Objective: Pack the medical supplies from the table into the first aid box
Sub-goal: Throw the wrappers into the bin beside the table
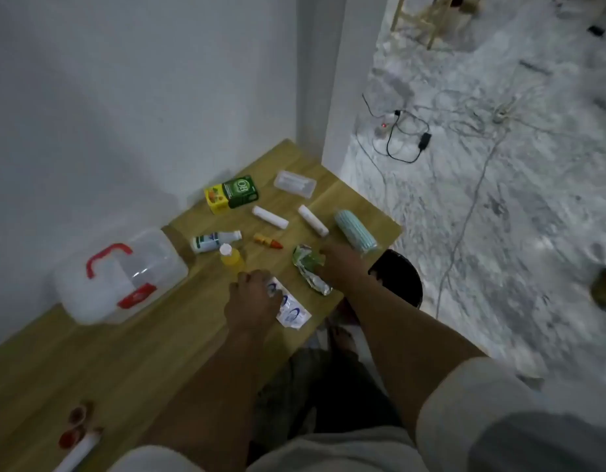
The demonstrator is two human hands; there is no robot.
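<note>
Nothing is packed yet: my left hand (252,298) presses the white sachets (292,310), my right hand (335,264) touches the foil packet (310,267), finger grip unclear, first aid box (119,277) closed.

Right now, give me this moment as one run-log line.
left hand: on white sachets | right hand: at green foil pack | first aid box: closed, table's left | supplies: unpacked

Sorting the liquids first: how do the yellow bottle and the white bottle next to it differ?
The yellow bottle stands upright; the white bottle lies on its side. The yellow bottle is see-through and unlabelled as far as shows; the white bottle is opaque with a green-and-blue label. Both have white caps and sit on the table.
</note>
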